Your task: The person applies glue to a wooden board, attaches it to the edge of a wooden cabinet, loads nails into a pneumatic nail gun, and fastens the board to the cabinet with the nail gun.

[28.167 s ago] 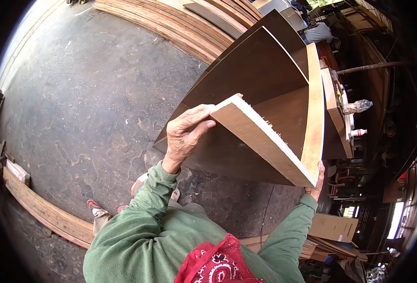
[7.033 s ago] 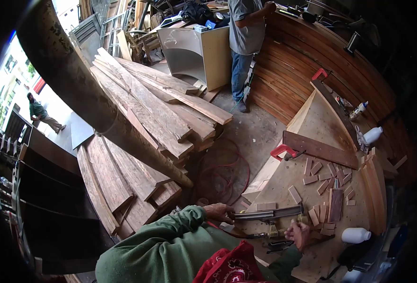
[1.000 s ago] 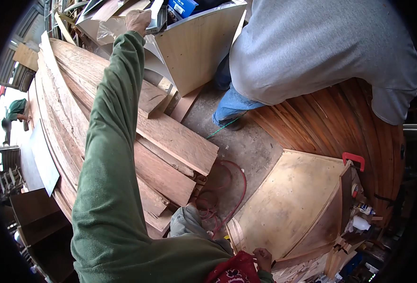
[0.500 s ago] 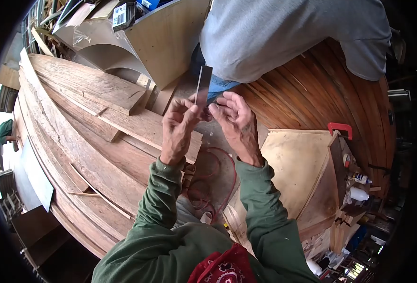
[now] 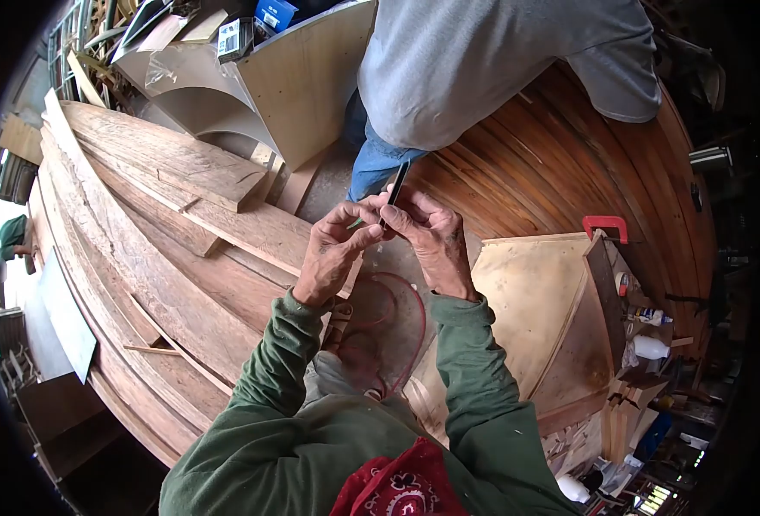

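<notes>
The left hand [image 5: 332, 254] and right hand [image 5: 438, 245] pinch a tilted dark strip [image 5: 395, 191] between thumbs and fingers, above a red hose [image 5: 421, 314]. Boards [image 5: 190, 232] crowd the left, a panel [image 5: 526, 297] with a clamp [image 5: 605, 225] the right; just beyond, a grey-shirted person [image 5: 483, 73] hides some planks [image 5: 560, 146]. Farther, a blue box [image 5: 274, 14] and labelled box [image 5: 234, 40] bear print too small to read.
</notes>
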{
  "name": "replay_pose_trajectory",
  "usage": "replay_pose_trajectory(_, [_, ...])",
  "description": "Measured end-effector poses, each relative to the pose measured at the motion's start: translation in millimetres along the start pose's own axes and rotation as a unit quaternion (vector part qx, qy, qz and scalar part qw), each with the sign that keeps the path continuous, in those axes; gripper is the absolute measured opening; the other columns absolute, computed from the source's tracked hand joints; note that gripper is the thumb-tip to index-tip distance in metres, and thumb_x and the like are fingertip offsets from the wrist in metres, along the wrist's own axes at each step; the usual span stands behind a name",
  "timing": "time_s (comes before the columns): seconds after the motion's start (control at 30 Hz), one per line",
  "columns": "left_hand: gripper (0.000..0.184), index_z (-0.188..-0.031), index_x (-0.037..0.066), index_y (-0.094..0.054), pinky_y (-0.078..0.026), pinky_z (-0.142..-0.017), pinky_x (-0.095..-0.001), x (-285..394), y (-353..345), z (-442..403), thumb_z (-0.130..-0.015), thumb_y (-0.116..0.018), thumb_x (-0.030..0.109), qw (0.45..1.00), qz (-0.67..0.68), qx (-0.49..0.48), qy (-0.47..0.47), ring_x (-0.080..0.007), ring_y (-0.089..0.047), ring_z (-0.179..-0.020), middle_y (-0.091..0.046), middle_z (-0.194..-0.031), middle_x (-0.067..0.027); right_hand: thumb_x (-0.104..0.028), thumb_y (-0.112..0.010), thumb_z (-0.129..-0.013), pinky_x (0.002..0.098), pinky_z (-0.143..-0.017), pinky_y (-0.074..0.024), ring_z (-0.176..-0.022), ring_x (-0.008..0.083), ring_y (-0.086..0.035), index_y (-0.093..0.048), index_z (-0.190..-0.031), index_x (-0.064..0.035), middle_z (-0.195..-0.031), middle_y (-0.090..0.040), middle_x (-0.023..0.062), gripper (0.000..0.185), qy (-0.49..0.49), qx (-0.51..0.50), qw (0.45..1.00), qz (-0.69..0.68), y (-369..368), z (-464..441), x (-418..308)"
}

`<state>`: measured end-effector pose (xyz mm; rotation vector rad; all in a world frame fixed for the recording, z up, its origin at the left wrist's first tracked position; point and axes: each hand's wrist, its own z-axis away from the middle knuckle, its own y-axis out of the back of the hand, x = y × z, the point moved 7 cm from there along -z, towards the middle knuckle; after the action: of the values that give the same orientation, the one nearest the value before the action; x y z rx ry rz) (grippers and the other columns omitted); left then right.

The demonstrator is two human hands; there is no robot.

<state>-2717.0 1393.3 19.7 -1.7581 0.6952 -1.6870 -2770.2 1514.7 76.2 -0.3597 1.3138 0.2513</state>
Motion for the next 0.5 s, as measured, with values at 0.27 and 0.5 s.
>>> replay_pose_trajectory(0.27, [0.020, -0.121, 0.001, -0.060, -0.058, -0.084, -0.0279, 3, 10, 14, -0.102, -0.060, 0.004, 0.995, -0.076, 0.068, 0.020, -0.0127, -0.068, -0.094, -0.066, -0.110, -0.0055, -0.020, -0.064, -0.098, 0.0289, -0.065, -0.0469, -0.073, 0.0084, -0.057, -0.071, -0.105, 0.0015, -0.081, -0.068, 0.0055, 0.024, -0.001, 0.027, 0.989, 0.148, 22, 3, 35])
replay_pose_trajectory(0.5, [0.023, -0.124, 0.001, -0.048, -0.062, -0.088, -0.0401, 2, 38, -4, -0.103, -0.057, 0.004, 0.996, -0.074, 0.047, 0.011, -0.0258, -0.070, -0.108, -0.066, -0.117, -0.0144, -0.019, -0.055, -0.104, 0.0313, -0.076, -0.0568, -0.088, 0.0174, -0.069, -0.064, -0.123, 0.0053, -0.105, -0.072, 0.0117, 0.032, -0.052, 0.121, 0.988, -0.075, 23, 13, 54])
